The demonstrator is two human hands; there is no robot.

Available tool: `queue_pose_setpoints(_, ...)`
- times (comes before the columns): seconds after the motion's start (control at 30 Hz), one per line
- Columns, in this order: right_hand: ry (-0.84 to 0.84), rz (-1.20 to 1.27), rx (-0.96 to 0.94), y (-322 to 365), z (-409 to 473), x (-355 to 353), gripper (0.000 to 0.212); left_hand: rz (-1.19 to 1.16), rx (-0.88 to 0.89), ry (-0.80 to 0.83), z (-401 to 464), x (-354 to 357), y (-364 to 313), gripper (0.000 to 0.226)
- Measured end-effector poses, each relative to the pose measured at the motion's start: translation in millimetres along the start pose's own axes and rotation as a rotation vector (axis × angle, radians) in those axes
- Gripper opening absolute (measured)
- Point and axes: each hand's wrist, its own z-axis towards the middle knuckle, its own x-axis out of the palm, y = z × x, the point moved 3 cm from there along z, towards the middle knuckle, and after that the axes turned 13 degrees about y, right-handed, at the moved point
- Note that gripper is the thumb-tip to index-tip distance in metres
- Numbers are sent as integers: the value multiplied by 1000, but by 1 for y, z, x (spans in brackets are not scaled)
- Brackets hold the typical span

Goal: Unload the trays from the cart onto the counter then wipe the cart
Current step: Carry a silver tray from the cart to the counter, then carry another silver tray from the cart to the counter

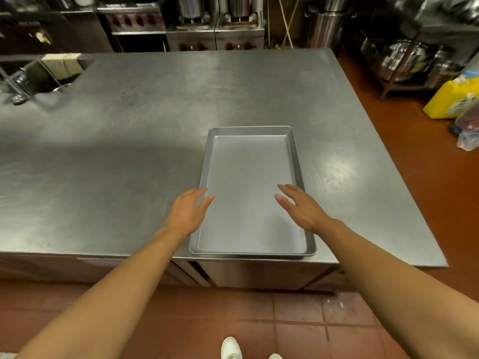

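Two open hands, left hand and right hand, hover empty over the tray at the counter edge; its near rim looks flush, so a nudge might tip it floorward.

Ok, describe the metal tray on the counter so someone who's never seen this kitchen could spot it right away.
Find the big steel counter filling the middle of the view, with a sink cut into its far left corner. The tray lies flat at the counter's near edge, towards its right end, between the left hand and right hand. It is a shallow, empty, rectangular pan with a raised rim, the only loose item on the surface.
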Motion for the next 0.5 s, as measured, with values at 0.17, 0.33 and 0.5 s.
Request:
queue_pose_setpoints(0.17, -26, 57, -127, 54, 7, -19, 68, -22, 8, -66, -1, -42, -7, 53)
queue_pose_setpoints(0.33, 11, 100, -291, 118, 2, -28, 70, -64, -40, -217, -38, -87, 5, 57)
queue_pose_setpoints(0.5, 155, 148, -540, 211, -17, -11, 72, -407, -138, -575, -143, -136, 17, 53)
